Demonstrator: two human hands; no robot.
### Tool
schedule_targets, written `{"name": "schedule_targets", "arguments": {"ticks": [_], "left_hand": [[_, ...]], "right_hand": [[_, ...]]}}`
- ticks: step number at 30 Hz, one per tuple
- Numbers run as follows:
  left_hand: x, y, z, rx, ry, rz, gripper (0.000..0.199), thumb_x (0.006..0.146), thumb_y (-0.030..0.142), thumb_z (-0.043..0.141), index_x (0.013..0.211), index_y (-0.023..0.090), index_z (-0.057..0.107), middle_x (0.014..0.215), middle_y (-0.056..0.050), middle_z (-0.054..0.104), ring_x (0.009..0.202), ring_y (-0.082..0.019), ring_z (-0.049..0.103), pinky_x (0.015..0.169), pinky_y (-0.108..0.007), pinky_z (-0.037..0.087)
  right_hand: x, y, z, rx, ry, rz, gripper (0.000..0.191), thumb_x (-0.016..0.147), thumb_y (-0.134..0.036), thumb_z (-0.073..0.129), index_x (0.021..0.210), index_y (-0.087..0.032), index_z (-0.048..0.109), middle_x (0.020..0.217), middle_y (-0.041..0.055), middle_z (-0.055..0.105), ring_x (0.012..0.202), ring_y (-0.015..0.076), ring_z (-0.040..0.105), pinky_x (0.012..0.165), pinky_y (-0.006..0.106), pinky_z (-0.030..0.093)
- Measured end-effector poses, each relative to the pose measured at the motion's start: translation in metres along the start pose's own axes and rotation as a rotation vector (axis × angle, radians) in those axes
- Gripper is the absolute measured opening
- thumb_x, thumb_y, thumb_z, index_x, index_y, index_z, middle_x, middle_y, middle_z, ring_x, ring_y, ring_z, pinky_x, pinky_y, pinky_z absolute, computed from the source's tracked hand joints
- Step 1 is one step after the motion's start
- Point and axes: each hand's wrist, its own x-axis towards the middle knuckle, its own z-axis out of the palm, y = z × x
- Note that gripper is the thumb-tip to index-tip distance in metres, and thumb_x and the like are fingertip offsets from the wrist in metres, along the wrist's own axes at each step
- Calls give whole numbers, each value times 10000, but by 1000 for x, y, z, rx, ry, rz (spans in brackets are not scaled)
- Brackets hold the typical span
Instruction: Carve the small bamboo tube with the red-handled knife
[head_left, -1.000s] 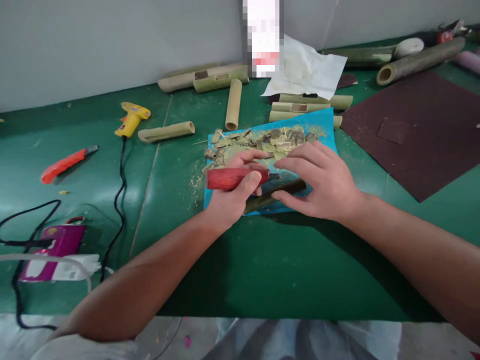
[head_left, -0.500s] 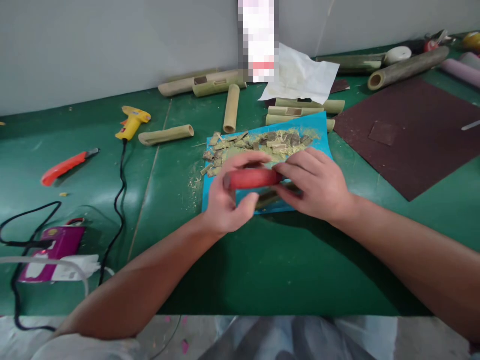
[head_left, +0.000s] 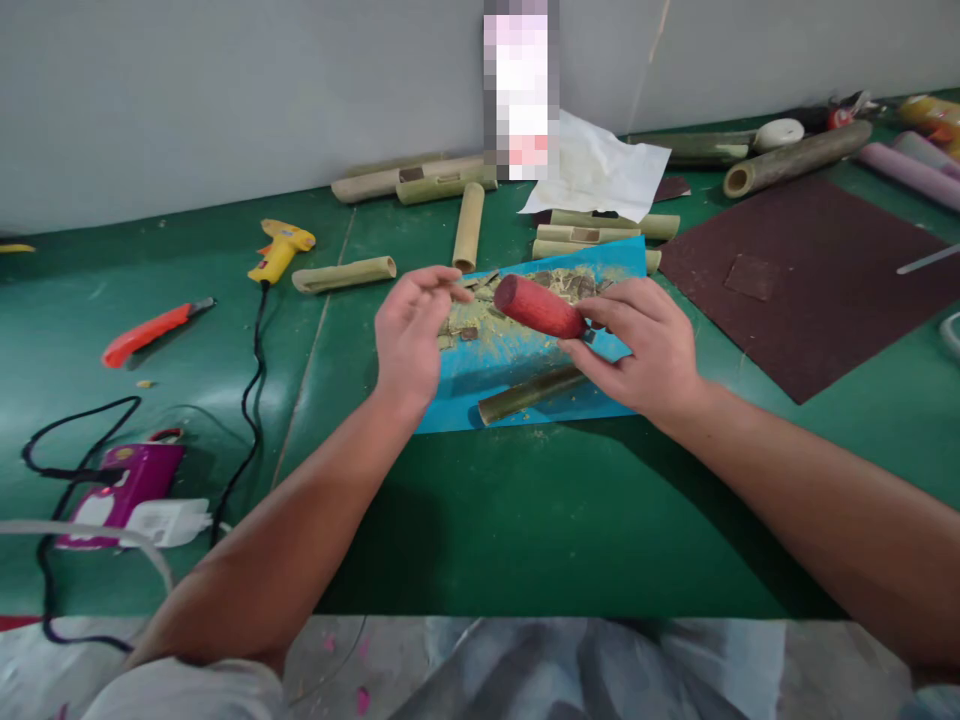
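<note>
My right hand [head_left: 637, 335] is closed on the dark metal end of a tool with a thick red wooden handle [head_left: 536, 305]. The butt of that handle points left; most of the metal part is hidden by my fingers. My left hand [head_left: 411, 340] is off the tool, fingers loosely bent and apart, at the left edge of a blue sheet [head_left: 457, 405]. Under the tool, a bamboo piece [head_left: 525, 395] lies on the sheet's near part, its right end hidden behind my right hand. Bamboo chips and sawdust [head_left: 487, 320] cover the sheet's far part.
To the left lie a yellow glue gun [head_left: 277, 250], a red-handled cutter [head_left: 154, 333], a bamboo piece [head_left: 345, 275] and a purple power box [head_left: 131, 490] with cords. Several bamboo lengths [head_left: 469, 225] and a white paper [head_left: 600, 170] sit behind. A dark brown sheet [head_left: 810, 290] is at right.
My left hand has let go of the red handle and moved left and up. The handle now tilts, its butt raised to the upper left, and the bamboo piece beneath shows more.
</note>
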Motion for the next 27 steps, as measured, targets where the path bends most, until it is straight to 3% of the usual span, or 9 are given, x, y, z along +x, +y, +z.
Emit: {"name": "schedule_targets", "arguments": {"ticks": [2,5,6,8,10,12,17,22,27], "left_hand": [[-2,-3,1,27,24,24,148,870,310,766,754,218,760,578,38,584,552,-99,538,570,-242,452],[-2,-2,3,-107,2,-28,463,972,624,612,773,221,725,448,44,430,460,-137,489,533,-295,462],[-2,1,4,-143,-41,-47,614,972,774,509,907,217,759,496,13,519,547,-187,600,615,-350,545],[-1,6,5,-210,-190,-74,896,900,960,357,1152,203,765,882,-110,778,1057,-314,757,1018,-496,596],[0,10,5,-249,-301,-111,1002,863,1014,270,1216,215,762,1270,-149,777,1448,-367,598,1290,-549,415],[1,10,4,-256,-324,-137,1005,866,1015,218,1216,248,765,1447,-126,714,1575,-372,474,1357,-559,316],[2,1,1,-198,-259,-100,970,889,995,233,1305,276,735,1543,-107,665,1612,-383,422,1329,-585,296],[-1,-2,4,-182,-181,-36,742,915,879,510,1230,260,770,1446,-106,727,1497,-353,561,1291,-550,345],[-4,-1,6,-160,-125,0,563,961,737,570,1176,263,787,1338,-86,784,1370,-297,660,1201,-480,443]], "right_hand": [[0,1,0,-1,-18,21,178,973,-336,703,1108,-222,725,948,63,754,832,236,706,751,402,570],[0,1,0,2,-35,39,177,981,-352,680,1081,-216,736,930,65,749,820,235,696,741,399,566],[0,1,0,7,-36,44,181,983,-357,671,1073,-215,738,921,66,746,814,235,692,736,399,564],[0,1,1,17,-32,48,183,982,-358,665,1066,-214,741,912,66,743,800,233,686,727,398,561],[0,1,1,28,-15,44,175,975,-344,680,1066,-209,743,912,69,745,794,231,687,722,396,560],[0,0,1,34,-5,36,169,971,-334,695,1066,-203,744,909,70,748,783,226,687,717,390,562],[1,0,1,38,-5,40,166,974,-334,694,1043,-192,748,899,67,750,763,216,684,708,374,563],[0,1,0,56,-7,53,179,971,-338,696,1065,-198,754,909,68,748,778,219,685,723,376,556],[-1,2,0,53,-30,76,187,963,-349,699,1076,-211,755,911,68,744,794,232,696,736,402,576]]}}
